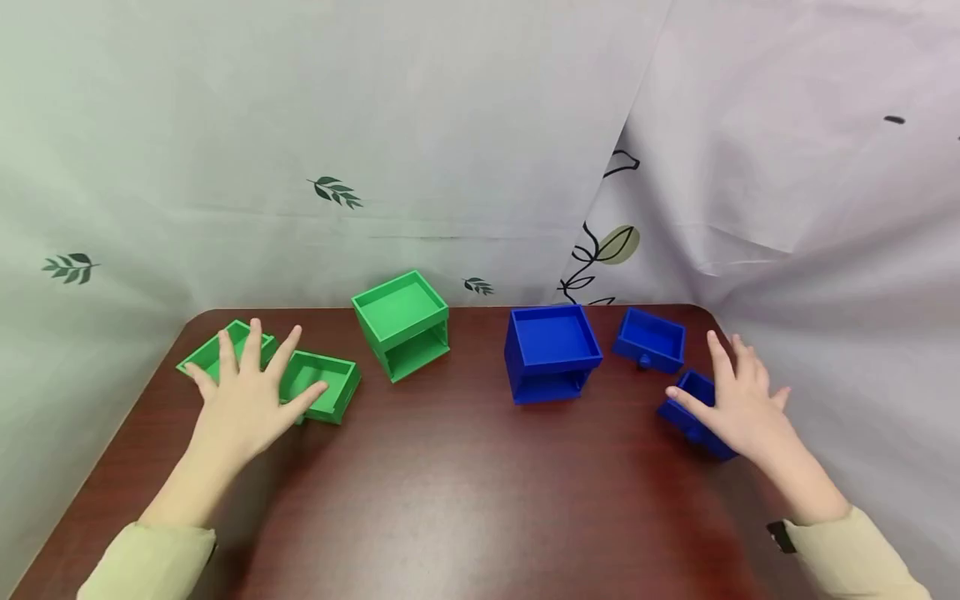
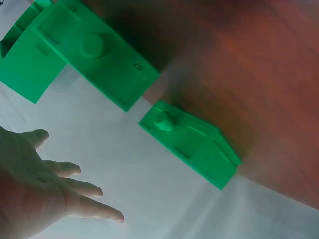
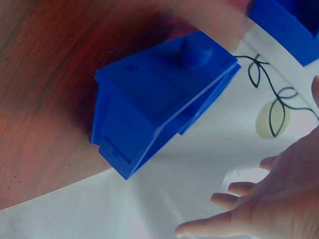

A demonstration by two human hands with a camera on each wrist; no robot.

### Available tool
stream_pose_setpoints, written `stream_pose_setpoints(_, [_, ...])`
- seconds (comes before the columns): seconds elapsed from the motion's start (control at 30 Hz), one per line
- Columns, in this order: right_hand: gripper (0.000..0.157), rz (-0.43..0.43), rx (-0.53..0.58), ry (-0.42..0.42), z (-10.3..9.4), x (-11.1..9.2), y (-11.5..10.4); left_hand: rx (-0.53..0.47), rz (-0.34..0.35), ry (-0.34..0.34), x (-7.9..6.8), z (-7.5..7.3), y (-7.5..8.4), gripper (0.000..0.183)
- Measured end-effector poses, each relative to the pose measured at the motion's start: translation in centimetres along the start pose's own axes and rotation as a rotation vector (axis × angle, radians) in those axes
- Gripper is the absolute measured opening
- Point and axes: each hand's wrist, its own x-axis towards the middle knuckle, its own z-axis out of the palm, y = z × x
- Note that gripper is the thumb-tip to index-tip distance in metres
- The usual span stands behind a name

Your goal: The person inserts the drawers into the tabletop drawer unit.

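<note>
Neither hand grips anything: the left hand (image 1: 243,408), well to the left of the blue cabinet, is released with its fingers spread above two green drawers, and the right hand (image 1: 750,412), to the right of that cabinet, is likewise released above the nearer blue drawer. Both wrist views show a gap between each hand and the drawers.

Pale leaf-printed cloth (image 1: 450,125) hangs behind the blue cabinet, which stands toward the far edge of a dark reddish wooden table (image 1: 465,500). Each cabinet has a shallow open tray on top and an open front below: the blue cabinet (image 1: 555,337) itself, and the green cabinet (image 1: 401,310) to its left, apart from it and turned at an angle.

Smaller are the drawers. One blue drawer (image 1: 651,337) lies just right of the blue cabinet; the other blue drawer (image 1: 686,414) lies farther right and closer to the person. Left of the blue cabinet, beyond the green one, lie the inner green drawer (image 1: 337,383) and the outer green drawer (image 1: 209,351).

Smallest are the round knobs (image 3: 196,50) on the drawer fronts.

As far along as can be judged, the drawers are grouped by colour beside the blue cabinet and its green match; what appears undone is any of these four sitting inside a cabinet.
</note>
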Motion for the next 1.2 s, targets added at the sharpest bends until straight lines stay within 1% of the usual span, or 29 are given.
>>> stream_pose_setpoints(0.13, [0.106, 0.002, 0.070, 0.013, -0.7, -0.2, 0.2, -0.016, 0.032, 0.028, 0.7, -0.3, 0.9, 0.093])
stream_pose_setpoints(0.37, [0.088, -0.048, 0.259, 0.080, -1.5, -0.6, 0.9, -0.042, 0.095, 0.083, 1.9, -0.3, 3.1, 0.089])
stream_pose_setpoints(0.6, [0.075, -0.061, 0.371, 0.146, -1.9, -1.4, 1.4, -0.109, 0.174, 0.152, 3.4, -0.1, 5.6, 0.087])
stream_pose_setpoints(0.67, [0.072, -0.057, 0.428, 0.164, -2.0, -1.8, 1.4, -0.130, 0.193, 0.157, 3.9, 0.0, 6.4, 0.086])
stream_pose_setpoints(0.83, [0.061, -0.084, 0.566, 0.253, -1.8, -2.5, 1.5, -0.170, 0.232, 0.160, 4.7, 0.3, 8.7, 0.084])
stream_pose_setpoints(0.9, [0.057, -0.091, 0.592, 0.283, -1.8, -2.8, 1.4, -0.186, 0.244, 0.161, 5.0, 0.5, 9.6, 0.083])
stream_pose_setpoints(1.0, [0.052, -0.097, 0.643, 0.295, -1.7, -3.4, 1.2, -0.214, 0.259, 0.159, 5.5, 0.9, 11.0, 0.082])
stream_pose_setpoints(1.03, [0.050, -0.102, 0.686, 0.295, -1.7, -3.5, 1.0, -0.223, 0.266, 0.158, 5.6, 1.0, 11.5, 0.081])
stream_pose_setpoints(1.1, [0.046, -0.128, 0.805, 0.295, -1.7, -3.9, 0.8, -0.235, 0.280, 0.155, 5.8, 1.3, 12.5, 0.081])
stream_pose_setpoints(1.2, [0.042, -0.183, 1.037, 0.291, -1.5, -4.3, 0.5, -0.245, 0.312, 0.165, 6.2, 1.7, 13.9, 0.079])
